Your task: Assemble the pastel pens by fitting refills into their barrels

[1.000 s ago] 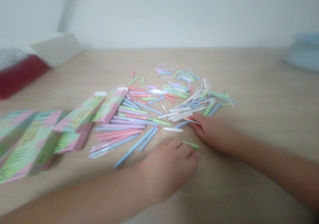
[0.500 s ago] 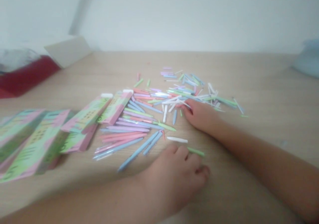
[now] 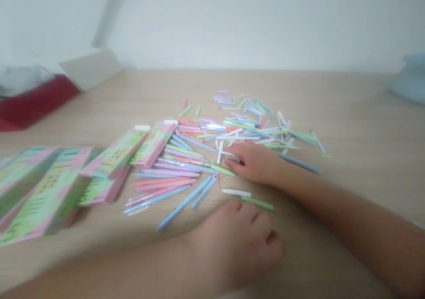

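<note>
In the head view my left hand [image 3: 245, 246] rests low in the middle with its fingers curled in. What it holds, if anything, is hidden. Just beyond its knuckles lie a white pen piece [image 3: 236, 193] and a green pen piece [image 3: 257, 202]. My right hand [image 3: 257, 162] is closed over the near edge of the loose pile, a thin white stick [image 3: 229, 154] poking out between thumb and fingers. Slim pastel pens [image 3: 172, 172] in pink, purple, blue and green lie to its left. A blue pen [image 3: 300, 162] shows beside the right wrist.
Several printed pink-and-green boxes [image 3: 49, 192] lie at the left. Behind them are a red box [image 3: 40, 102] and a pale flap [image 3: 91, 68]. More small pen parts [image 3: 254, 106] are scattered further back on the wooden table [image 3: 358, 157]. A pale blue object [image 3: 410, 82] stands at the right edge.
My right hand has come nearer and slightly left, over where a short blue piece lay. A blue pen now shows beside its wrist. My left hand has turned slightly, still curled.
</note>
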Available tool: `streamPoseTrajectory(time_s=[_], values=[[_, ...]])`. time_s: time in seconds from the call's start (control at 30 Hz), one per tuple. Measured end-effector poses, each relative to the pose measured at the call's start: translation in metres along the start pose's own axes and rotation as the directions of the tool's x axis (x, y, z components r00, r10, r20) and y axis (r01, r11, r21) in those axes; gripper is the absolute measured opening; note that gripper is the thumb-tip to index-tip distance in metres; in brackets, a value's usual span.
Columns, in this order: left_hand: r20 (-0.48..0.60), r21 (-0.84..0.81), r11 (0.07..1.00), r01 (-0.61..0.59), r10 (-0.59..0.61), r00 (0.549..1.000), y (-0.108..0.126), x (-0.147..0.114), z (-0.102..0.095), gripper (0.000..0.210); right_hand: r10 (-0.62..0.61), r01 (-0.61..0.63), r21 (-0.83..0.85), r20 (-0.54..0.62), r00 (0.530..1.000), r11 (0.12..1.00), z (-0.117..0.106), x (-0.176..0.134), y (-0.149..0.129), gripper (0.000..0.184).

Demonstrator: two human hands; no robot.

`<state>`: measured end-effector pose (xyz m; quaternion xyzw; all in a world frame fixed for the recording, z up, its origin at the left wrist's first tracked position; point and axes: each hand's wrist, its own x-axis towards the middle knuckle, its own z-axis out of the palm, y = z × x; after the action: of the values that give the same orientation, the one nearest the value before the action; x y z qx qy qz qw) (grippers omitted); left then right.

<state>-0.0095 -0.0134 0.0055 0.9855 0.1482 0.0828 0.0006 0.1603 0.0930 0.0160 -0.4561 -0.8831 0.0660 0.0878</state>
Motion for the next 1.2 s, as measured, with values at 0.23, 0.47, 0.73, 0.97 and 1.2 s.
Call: streamPoseTrajectory(time_s=[0.23, 0.47, 0.73, 0.97, 1.2], values=[[-0.008, 0.008, 1.0, 0.003, -0.003, 1.0, 0.001, 0.001, -0.001, 0.01, 0.041, -0.038, -0.054, 0.066, 0.997, 0.998, 0.002, 0.005, 0.001, 0.035], [0.012, -0.004, 1.0, 0.009, -0.009, 1.0, 0.0, 0.001, -0.001, 0.01, 0.039, -0.031, -0.107, 0.075, 0.996, 0.994, 0.001, 0.009, -0.001, 0.036], [0.02, -0.007, 1.0, 0.014, -0.014, 1.0, -0.002, 0.001, -0.003, 0.009, -0.001, 0.001, -0.004, 0.069, 0.998, 1.0, -0.007, 0.021, -0.006, 0.027], [0.02, -0.02, 1.0, 0.009, -0.008, 1.0, -0.004, 0.001, -0.005, 0.008, -0.018, 0.01, 0.087, 0.093, 0.996, 0.996, -0.012, 0.023, 0.0, 0.027], [0.036, -0.019, 1.0, 0.016, -0.015, 0.999, -0.005, 0.001, -0.006, 0.009, 0.006, -0.004, -0.018, 0.119, 0.993, 1.0, -0.014, 0.016, -0.002, 0.019]])
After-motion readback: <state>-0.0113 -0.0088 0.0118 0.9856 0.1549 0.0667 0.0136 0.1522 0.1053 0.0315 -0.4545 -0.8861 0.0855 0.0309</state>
